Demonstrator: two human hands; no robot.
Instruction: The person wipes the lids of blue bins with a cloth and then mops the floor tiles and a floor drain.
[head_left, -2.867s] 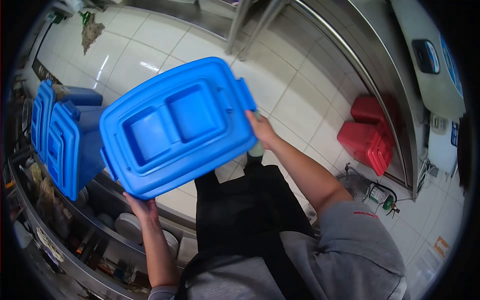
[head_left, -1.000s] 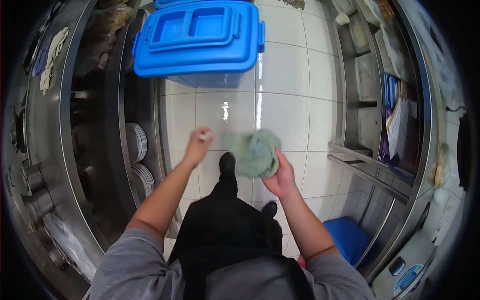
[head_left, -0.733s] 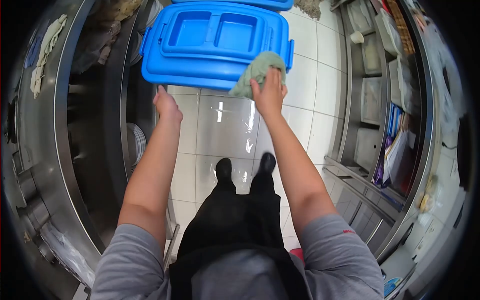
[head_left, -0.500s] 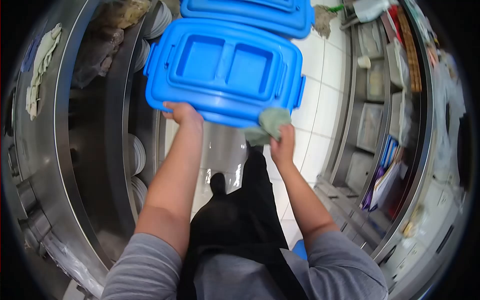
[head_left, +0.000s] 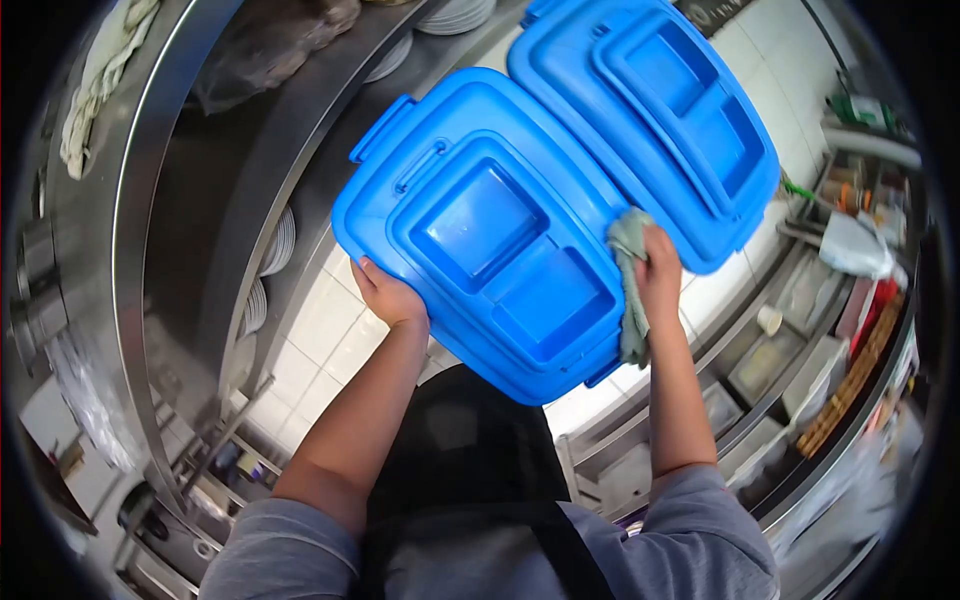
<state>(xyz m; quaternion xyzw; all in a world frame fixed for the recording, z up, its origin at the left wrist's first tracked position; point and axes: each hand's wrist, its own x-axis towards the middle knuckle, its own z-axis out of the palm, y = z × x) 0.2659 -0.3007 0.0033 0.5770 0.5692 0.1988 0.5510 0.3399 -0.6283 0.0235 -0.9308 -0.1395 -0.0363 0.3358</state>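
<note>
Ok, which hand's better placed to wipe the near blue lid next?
Right, I'd say. The right hand already has the green cloth at an edge of the near blue lid; the left hand is at another edge, no cloth visible.

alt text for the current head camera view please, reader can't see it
A person's left hand grips the near-left edge of a blue lid while the right hand holds a green cloth at its right edge. A second blue lid lies just beyond; white plates sit on metal shelving at left.
</note>
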